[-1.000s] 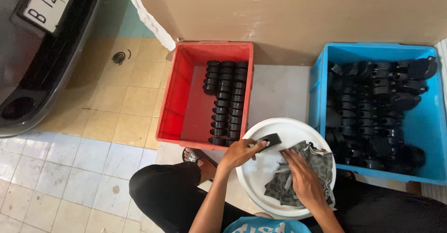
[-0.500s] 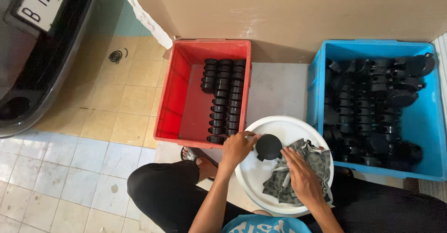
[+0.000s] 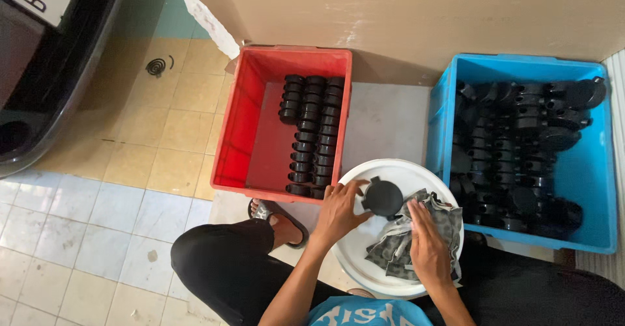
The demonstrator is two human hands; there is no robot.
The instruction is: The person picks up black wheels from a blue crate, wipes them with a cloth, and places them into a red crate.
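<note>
My left hand [image 3: 340, 210] grips a round black plastic cap [image 3: 383, 197] by its edge, holding it over a white basin [image 3: 364, 173]. My right hand [image 3: 428, 249] rests flat on a grey patterned rag [image 3: 449, 218] that lies crumpled inside the basin, just right of the cap. The cap's flat face is turned up towards me, with a small tab at its top.
A red crate [image 3: 250, 127] ahead left holds two neat rows of black parts [image 3: 311, 134]. A blue crate [image 3: 589, 170] on the right is piled with several black parts [image 3: 521, 150]. Cardboard [image 3: 403, 13] stands behind. A car bumper [image 3: 45, 72] is far left. My sandalled foot [image 3: 273, 216] is beside the basin.
My left hand has turned the black cap so its round face shows, and drawn it slightly toward the basin's middle. My right hand has stayed on the rag.
</note>
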